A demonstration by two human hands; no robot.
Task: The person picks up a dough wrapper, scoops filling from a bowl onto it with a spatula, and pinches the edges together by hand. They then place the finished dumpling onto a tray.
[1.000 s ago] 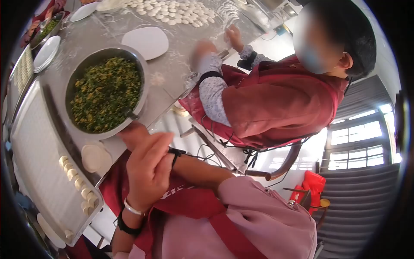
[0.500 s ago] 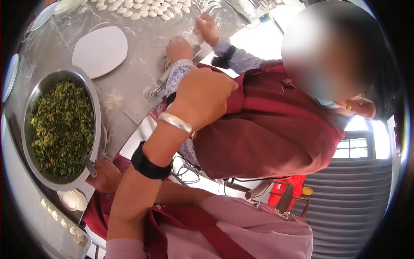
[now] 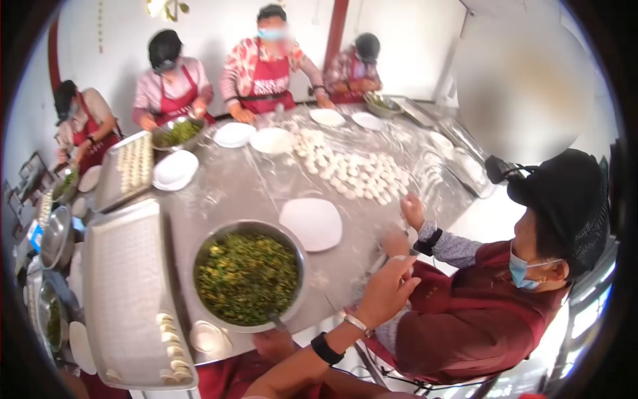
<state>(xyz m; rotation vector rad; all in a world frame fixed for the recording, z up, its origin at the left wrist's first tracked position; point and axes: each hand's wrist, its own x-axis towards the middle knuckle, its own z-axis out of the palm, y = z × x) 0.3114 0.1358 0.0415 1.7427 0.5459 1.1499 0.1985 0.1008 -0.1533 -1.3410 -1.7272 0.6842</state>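
- My left hand (image 3: 387, 292), with a silver bangle and a black band along the wrist, is raised over the table's edge; its fingers are half bent, the thumb standing apart from them.
- My right hand (image 3: 274, 345) sits low by the bowl's near rim, just below a grey metal handle (image 3: 276, 323); I cannot tell whether it grips anything.
- In front of me stands a round, silvery metal bowl (image 3: 301, 279) of chopped green-and-yellow filling (image 3: 247, 279), the handle jutting over its rim.
- Just left of the bowl lie thin, round, pale dough wrappers (image 3: 210, 338).
- Left of those is a long, pale rectangular tray (image 3: 123, 266), crescent-shaped dough pieces (image 3: 171, 346) lined along its right side.
- Just beyond the bowl's rim lies a white, rounded-square plate (image 3: 311, 225).
- To my right a co-worker (image 3: 485, 306) in maroon leans over the table.
- Farther off, small white dough discs (image 3: 352, 171) cluster on the floury grey table (image 3: 232, 193).
- At the far side are people in red aprons (image 3: 269, 76).
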